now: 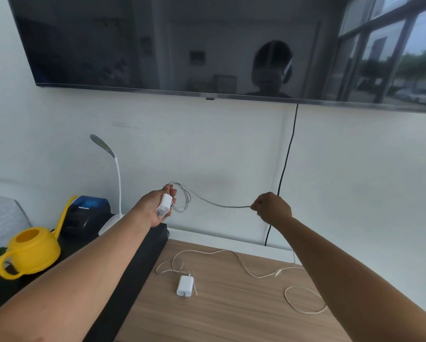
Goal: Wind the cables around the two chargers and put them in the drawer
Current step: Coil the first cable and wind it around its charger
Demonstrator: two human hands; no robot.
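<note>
A dark wall-mounted screen (182, 45) spans the top of our view. Below it we see the wooden tabletop (231, 322), with a yellow watering can (31, 253) standing on the dark unit (147, 262) to its left.

Raised above the wood, the left hand (155, 206) has its fingers curled round the first charger (164, 204), holding it firm as the core for winding. The right hand (272, 208) is closed in a fist, pinching the far end of the grey cable (207, 202) and holding it out to the side. We judge this keeps the run taut and free of kinks.

A few loose loops hang just beside the left hand's fingers, so the winding looks partly done — not yet snug against the body.

The second charger (184, 285) lies on the tabletop with its pale cable (244, 265) sprawled unwound around it — that one awaits its turn. No drawer shows in our view.
</note>
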